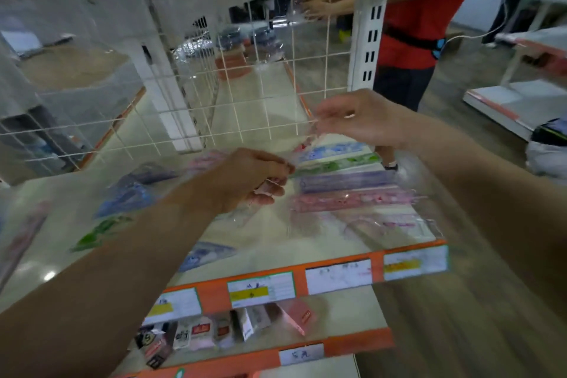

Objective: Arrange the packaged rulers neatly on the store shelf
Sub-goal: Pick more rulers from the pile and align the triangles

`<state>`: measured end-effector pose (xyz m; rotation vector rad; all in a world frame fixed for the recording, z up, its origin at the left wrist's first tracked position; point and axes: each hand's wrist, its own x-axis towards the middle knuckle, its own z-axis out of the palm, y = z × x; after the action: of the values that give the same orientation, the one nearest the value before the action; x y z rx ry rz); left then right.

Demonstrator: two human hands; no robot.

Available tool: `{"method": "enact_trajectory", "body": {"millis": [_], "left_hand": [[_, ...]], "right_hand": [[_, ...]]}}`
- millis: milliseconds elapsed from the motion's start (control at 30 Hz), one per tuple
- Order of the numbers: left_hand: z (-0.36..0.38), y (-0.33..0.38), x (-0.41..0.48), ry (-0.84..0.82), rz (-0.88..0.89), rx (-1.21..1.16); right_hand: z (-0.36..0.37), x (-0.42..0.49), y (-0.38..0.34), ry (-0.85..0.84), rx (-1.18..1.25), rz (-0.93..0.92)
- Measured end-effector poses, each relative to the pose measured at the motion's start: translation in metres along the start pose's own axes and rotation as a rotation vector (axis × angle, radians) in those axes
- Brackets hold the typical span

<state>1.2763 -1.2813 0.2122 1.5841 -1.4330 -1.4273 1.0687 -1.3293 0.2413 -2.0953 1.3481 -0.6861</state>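
Packaged rulers lie on the white store shelf (270, 242). A neat row on the right holds a blue ruler (334, 151), a green ruler (337, 163), a purple ruler (346, 182) and a pink ruler (352, 201), all in clear wrap. More rulers (122, 202) lie scattered on the left, partly behind my left arm. My left hand (245, 181) pinches a clear ruler packet (245, 215) at its near end. My right hand (359, 120) pinches the far end of clear wrapping above the row. The frame is blurred.
A white wire grid (245, 95) backs the shelf. Orange price strips (306, 281) edge the shelf front; a lower shelf holds small packs (196, 334). A person in a red shirt (429, 9) stands behind the upright post (368, 24), hands at the far shelf.
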Motion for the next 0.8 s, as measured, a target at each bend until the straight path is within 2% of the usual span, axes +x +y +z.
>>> {"method": "enact_trajectory", "body": {"millis": [100,200,400,533,667,800], "left_hand": [[0.015,0.004,0.003,-0.046,0.022,0.048],[0.029,0.008,0.007,-0.054,0.055,0.089],[0.041,0.017,0.009,-0.054,0.09,0.229],[0.03,0.014,0.011,0.067,0.141,0.325],[0.017,0.008,0.007,0.086,0.106,0.325],[0.014,0.007,0.002,0.109,0.108,0.348]], "right_hand": [[0.002,-0.02,0.005,-0.041,-0.245,-0.092],[0.009,-0.037,0.005,-0.098,-0.594,-0.215],[0.009,-0.051,0.008,-0.058,-0.881,-0.235],[0.002,-0.053,0.02,-0.106,-0.875,-0.14],[0.001,-0.059,0.031,-0.196,-0.797,0.003],[0.005,-0.059,0.036,-0.244,-0.789,0.032]]}}
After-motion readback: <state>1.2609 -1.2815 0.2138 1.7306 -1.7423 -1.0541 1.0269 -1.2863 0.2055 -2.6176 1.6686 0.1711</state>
